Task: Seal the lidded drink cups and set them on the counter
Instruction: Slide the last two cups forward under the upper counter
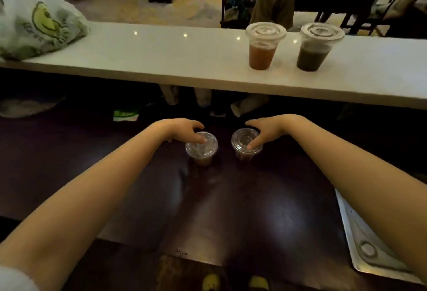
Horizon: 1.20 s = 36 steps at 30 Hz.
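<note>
Two small cups sit side by side on the dark table, and each hand rests on one with fingers spread, not gripping: the left hand [184,131] presses the left cup [201,149], and the right hand [265,131] presses the right cup [246,146]. Up on the white counter [161,59] stand an orange drink [263,46] and a dark drink [317,48], both with lids on. A plastic bag [34,20] lies at the counter's far left.
</note>
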{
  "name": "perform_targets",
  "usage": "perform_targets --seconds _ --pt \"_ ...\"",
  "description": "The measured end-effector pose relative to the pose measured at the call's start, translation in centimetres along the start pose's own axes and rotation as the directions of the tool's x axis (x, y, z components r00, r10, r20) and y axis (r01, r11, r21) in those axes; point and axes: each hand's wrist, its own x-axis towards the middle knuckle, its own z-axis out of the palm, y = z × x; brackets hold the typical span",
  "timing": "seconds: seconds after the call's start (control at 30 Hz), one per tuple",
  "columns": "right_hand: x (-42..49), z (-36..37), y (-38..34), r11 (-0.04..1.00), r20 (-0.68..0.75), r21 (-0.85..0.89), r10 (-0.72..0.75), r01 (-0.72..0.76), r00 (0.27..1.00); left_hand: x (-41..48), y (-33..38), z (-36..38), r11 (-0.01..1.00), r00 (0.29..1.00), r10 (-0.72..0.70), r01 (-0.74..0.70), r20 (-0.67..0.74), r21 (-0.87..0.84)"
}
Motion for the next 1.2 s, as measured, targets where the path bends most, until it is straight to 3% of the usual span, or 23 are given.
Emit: perform_targets --seconds 0.27,0.4,0.63,0.83,1.07,1.2 --pt "3.3 2.3 0.4 1.000 -0.033 0.011 0.015 -0.015 0.999 2.4 0.2 3.4 1.000 1.000 0.007 -0.007 0.018 0.010" --pt "4.6 3.8 0.0 0.999 -0.082 -0.002 0.040 -0.040 0.996 2.8 1.5 4.9 0.997 0.998 -0.026 0.030 -0.060 0.072" --pt "4.4 4.7 0.1 0.999 -0.189 0.032 0.047 -0.041 0.981 3.4 2.6 5.9 0.999 0.980 -0.044 0.048 -0.195 0.014" --pt "0.7 2.7 1.8 0.999 -0.109 0.037 0.032 -0.028 0.994 2.9 4.2 3.8 0.995 0.996 0.002 0.007 -0.093 0.096" --pt "-6.1 -3.0 5.0 0.998 0.000 0.031 0.058 -0.058 0.998 0.6 10.3 -2.5 0.951 0.981 0.194 -0.195 0.026 0.240" --pt "-9.8 -7.0 7.6 0.994 -0.040 0.083 0.075 -0.072 0.996 -1.2 15.4 -7.1 0.930 0.963 0.251 -0.268 0.100 0.250"
